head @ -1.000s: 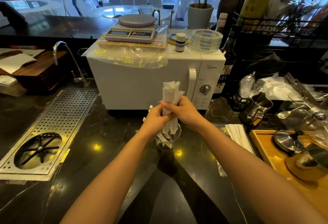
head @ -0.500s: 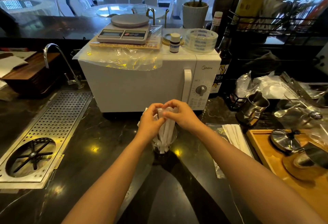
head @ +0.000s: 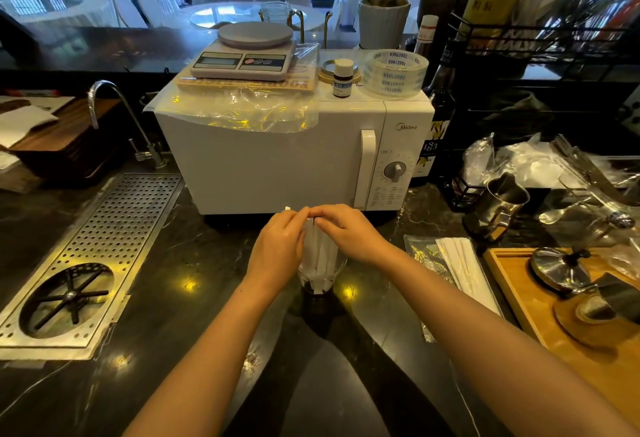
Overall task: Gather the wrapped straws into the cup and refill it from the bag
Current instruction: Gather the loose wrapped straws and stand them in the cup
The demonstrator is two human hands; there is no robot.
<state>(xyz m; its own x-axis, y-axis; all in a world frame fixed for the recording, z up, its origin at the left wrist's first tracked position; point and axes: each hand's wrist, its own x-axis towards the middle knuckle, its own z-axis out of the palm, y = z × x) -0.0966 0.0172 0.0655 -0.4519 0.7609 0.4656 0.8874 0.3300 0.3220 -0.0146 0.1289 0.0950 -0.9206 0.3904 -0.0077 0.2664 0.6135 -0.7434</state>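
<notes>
Standing upright in the cup, wrapped straws, long axis vertical.

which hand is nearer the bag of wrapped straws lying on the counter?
Right. The right hand is at the straws in the cup, on the side facing the bag, with open counter between. The left hand is on the cup's far side.

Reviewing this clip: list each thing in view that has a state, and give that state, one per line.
wrapped straws: upright in the cup, tops pressed by both hands
cup: upright on the counter
left hand: closed around the straws
right hand: closed around the straws
bag: flat on the counter, straws inside
microwave: door shut
</notes>
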